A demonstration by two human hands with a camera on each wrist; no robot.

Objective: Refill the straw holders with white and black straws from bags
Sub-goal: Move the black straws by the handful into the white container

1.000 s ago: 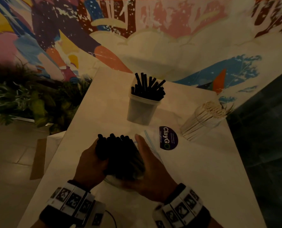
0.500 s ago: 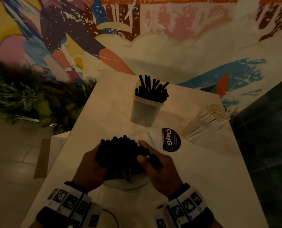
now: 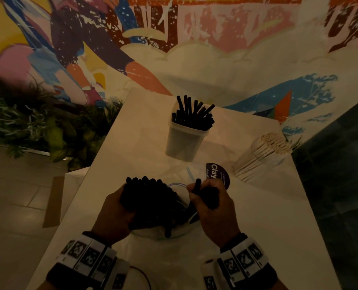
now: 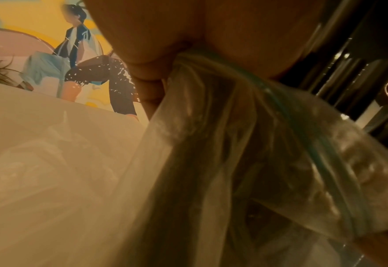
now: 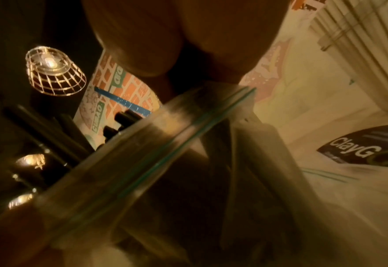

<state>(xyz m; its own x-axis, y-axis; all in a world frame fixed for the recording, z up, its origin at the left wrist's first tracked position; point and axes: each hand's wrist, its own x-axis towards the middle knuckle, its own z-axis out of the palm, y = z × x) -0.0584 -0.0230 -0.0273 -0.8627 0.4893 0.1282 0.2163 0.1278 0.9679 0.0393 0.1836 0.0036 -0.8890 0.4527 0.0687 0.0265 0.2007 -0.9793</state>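
A clear zip bag (image 3: 175, 232) full of black straws (image 3: 151, 197) stands near the table's front edge. My left hand (image 3: 115, 210) grips the bag with the straw bundle from the left; in the left wrist view the bag (image 4: 245, 144) hangs bunched under the palm. My right hand (image 3: 211, 204) holds a smaller bunch of black straws (image 3: 197, 186) pulled to the right of the bundle. A translucent straw holder (image 3: 184, 143) with black straws in it stands further back, at mid table. A bundle of white straws (image 3: 261, 155) lies at the right.
A round dark "ClayGo" sticker (image 3: 216, 174) is on the white table (image 3: 257, 227) just beyond my right hand. Plants (image 3: 38, 126) and a mural wall lie to the left and behind. The table drops off to dark floor at the right.
My right hand went from resting flat against the bundle to curling round a few straws and drawing them out to the right. The left hand kept its hold.
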